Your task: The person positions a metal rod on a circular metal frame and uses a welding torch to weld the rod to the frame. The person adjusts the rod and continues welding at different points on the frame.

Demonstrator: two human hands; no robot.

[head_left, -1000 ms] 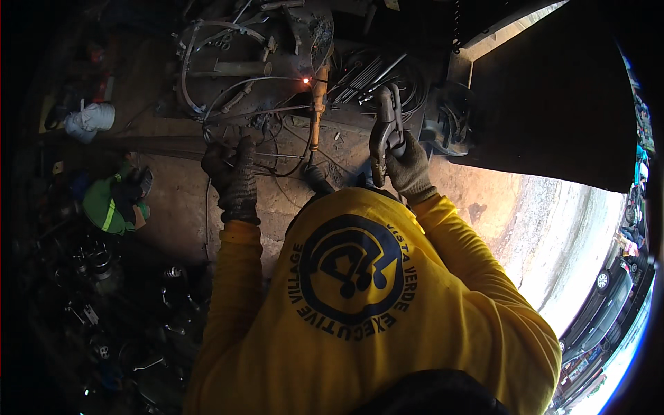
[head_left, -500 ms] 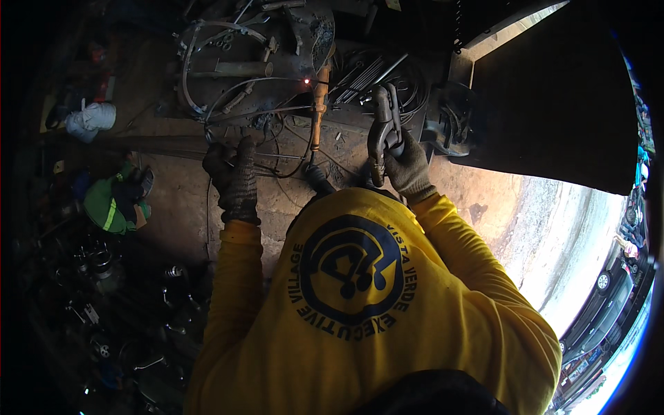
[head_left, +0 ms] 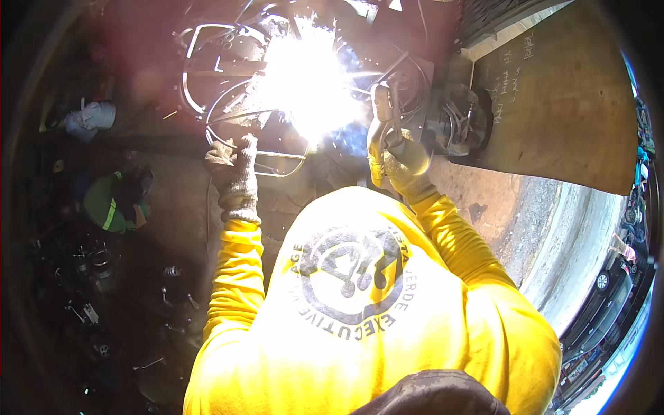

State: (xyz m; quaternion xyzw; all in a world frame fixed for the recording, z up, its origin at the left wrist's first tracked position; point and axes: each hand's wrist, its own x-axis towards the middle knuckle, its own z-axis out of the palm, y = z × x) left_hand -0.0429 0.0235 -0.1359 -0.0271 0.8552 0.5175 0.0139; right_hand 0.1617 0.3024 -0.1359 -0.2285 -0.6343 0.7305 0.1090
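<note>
My left hand (head_left: 235, 176), in a knitted work glove, is closed at the near side of the workbench, beside a bent metal rod loop (head_left: 209, 124). What its fingers hold is hidden. In my right hand (head_left: 407, 169), also gloved, is a heavy metal clamp (head_left: 384, 114) with a curved frame, pointing away from me. Between and beyond my hands burns a blinding white welding arc (head_left: 304, 79) with sparks. Its glare hides the workpiece under it and the spot where the orange electrode holder was. To its left shows a round metal frame (head_left: 185, 69).
A brown upright panel (head_left: 553, 111) stands at the right, by a dark round metal part (head_left: 460, 117). A person in green (head_left: 107, 204) is low at the left, near a pale cloth bundle (head_left: 90, 119). Dark metal parts lie lower left. A car (head_left: 602, 297) stands outside.
A bright arc has flared up over the bench where only a small red glow showed, lighting my sleeves and the panel. Both hands stay in nearly the same place.
</note>
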